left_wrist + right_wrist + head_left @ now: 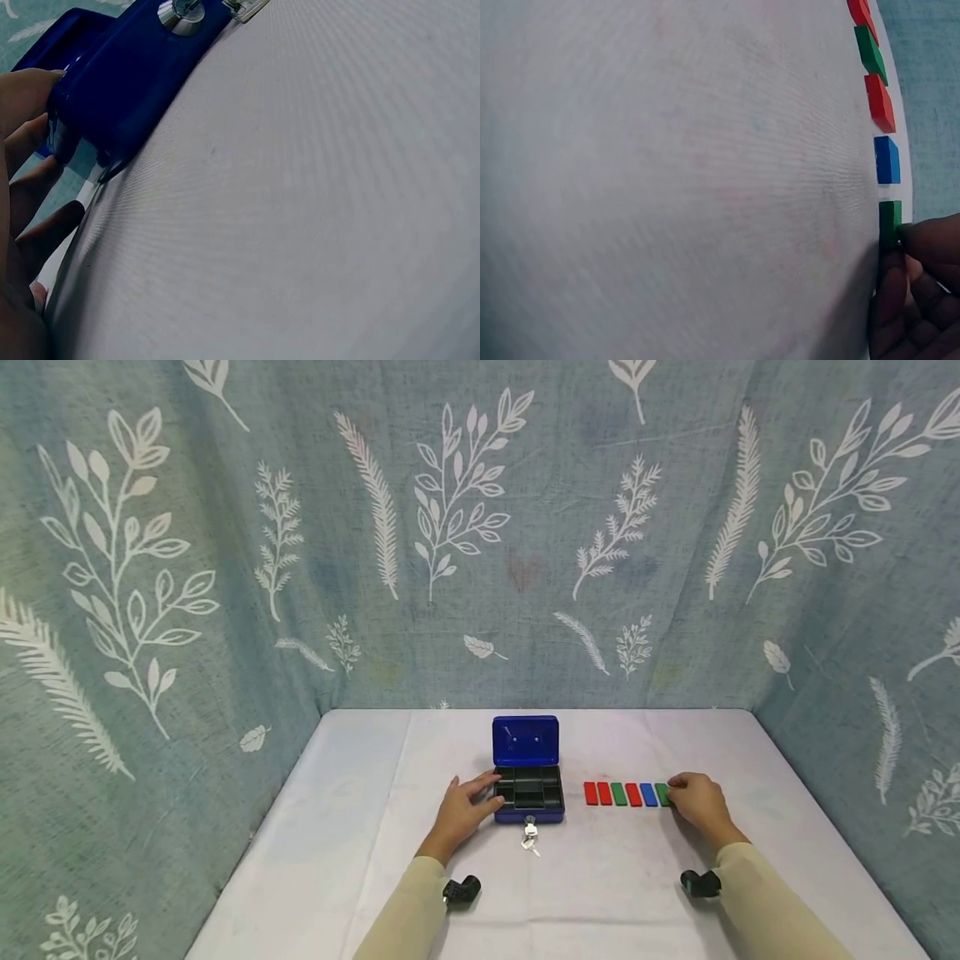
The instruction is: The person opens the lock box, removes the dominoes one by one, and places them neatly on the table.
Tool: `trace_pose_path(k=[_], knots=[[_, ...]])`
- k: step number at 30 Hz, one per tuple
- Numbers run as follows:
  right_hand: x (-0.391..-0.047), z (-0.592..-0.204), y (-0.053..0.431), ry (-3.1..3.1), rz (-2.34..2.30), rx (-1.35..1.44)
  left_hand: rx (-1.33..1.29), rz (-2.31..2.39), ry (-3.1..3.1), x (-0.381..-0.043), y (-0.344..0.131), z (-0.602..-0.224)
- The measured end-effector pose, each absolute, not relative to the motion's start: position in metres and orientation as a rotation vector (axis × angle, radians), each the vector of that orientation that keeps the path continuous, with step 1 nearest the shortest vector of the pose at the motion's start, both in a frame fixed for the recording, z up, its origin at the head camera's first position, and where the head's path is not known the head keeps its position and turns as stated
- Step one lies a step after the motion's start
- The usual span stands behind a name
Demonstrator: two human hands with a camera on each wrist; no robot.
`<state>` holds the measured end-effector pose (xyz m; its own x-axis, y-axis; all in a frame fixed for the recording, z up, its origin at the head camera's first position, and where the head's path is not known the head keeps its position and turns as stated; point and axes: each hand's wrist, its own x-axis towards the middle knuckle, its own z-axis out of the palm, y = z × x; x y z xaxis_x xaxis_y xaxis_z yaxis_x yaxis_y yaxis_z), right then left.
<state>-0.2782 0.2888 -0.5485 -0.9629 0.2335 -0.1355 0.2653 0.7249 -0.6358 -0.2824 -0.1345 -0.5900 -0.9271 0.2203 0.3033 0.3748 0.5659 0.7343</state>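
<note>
A blue metal cash box stands on the white table with its lid raised and a black compartment tray inside. My left hand rests against the box's left side, fingers spread, thumb by the front corner. In the left wrist view the thumb touches the box near its upper edge. To the right of it lies a row of small red, green and blue blocks. With my right hand I pinch the green block at the row's right end, fingertips at its edge.
Keys hang from the lock at the box's front. Beside the green block lies a blue block, then a red block, with several more further left. A patterned curtain encloses the table at the back and sides.
</note>
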Motion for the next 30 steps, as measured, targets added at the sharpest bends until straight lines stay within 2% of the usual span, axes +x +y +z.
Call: trace_pose_path(k=[24,30], knots=[[-0.2730,-0.5540,0.2853,2.850,-1.090,0.474,-0.479,-1.327,-2.626,-0.2802,-0.1355,-0.5911],[-0.2697,-0.5476,0.2865,2.884,-1.116,0.494,-0.341,-1.410,-2.641,-0.2790,-0.1351,-0.5874]])
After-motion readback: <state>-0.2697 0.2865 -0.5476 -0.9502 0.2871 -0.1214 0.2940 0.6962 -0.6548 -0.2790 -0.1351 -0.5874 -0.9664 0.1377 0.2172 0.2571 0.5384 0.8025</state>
